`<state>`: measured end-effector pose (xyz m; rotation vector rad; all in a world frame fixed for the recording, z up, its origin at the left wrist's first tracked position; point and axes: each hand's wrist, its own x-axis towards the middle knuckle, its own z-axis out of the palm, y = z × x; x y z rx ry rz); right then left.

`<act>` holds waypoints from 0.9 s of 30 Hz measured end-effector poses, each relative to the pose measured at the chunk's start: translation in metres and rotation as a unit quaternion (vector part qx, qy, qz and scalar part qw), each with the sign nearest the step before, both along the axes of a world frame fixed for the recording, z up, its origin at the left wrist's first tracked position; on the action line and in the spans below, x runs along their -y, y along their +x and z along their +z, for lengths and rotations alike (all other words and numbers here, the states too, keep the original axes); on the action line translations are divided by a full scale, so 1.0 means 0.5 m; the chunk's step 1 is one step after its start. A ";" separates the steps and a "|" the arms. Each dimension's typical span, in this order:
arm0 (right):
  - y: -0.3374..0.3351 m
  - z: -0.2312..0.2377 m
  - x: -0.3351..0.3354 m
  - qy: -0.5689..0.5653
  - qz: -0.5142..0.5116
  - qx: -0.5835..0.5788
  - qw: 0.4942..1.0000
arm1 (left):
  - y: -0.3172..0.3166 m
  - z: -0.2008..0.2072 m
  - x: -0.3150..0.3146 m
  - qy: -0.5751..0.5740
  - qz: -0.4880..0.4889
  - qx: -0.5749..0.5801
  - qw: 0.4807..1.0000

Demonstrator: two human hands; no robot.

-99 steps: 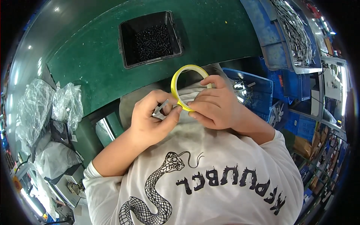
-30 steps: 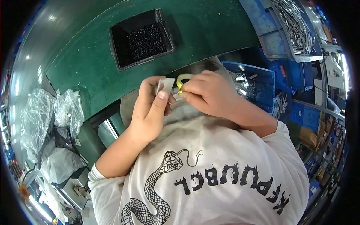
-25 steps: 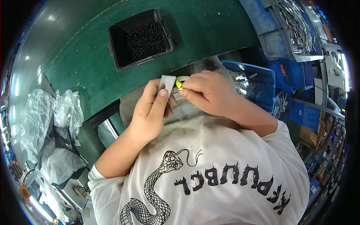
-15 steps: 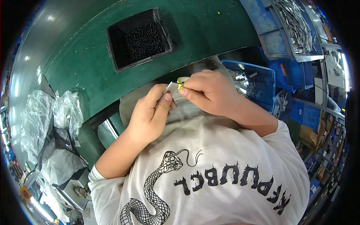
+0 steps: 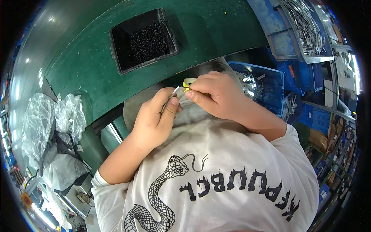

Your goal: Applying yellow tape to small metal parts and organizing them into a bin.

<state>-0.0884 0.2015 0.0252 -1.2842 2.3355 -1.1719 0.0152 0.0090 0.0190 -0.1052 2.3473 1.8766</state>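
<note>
Left hand (image 5: 155,115) pinches pale strip (image 5: 176,92) | right hand (image 5: 217,96) grips yellow tape (image 5: 187,85) | shirt (image 5: 228,152): black lettering (image 5: 239,181)

Through my remote view, a thin grey flat piece (image 5: 176,92), nearly edge-on, slanting between the left fingers (image 5: 172,103), upper end close to a yellow tape roll (image 5: 187,83), pale inside, pinched and partly hidden by the right fingers (image 5: 201,86)
</note>
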 end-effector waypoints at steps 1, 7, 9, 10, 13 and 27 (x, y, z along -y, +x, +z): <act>0.000 -0.001 0.000 0.001 -0.001 0.002 1.000 | 0.000 0.003 0.000 0.000 0.000 0.000 1.000; 0.002 0.005 -0.001 0.039 -0.012 0.056 0.998 | -0.005 0.020 0.007 -0.046 -0.020 0.027 0.998; 0.006 0.008 -0.001 0.051 -0.025 0.093 0.994 | -0.006 0.024 0.006 -0.160 -0.045 -0.026 0.986; 0.006 0.009 -0.001 0.063 -0.037 0.130 0.989 | -0.006 0.018 0.006 -0.160 -0.045 -0.026 0.986; 0.001 0.029 0.004 0.124 -0.058 0.258 0.956 | -0.006 0.001 0.007 -0.170 -0.039 -0.105 0.979; 0.001 -0.001 -0.011 0.014 0.003 -0.009 1.000 | -0.020 -0.017 0.028 -0.227 -0.028 -0.120 0.966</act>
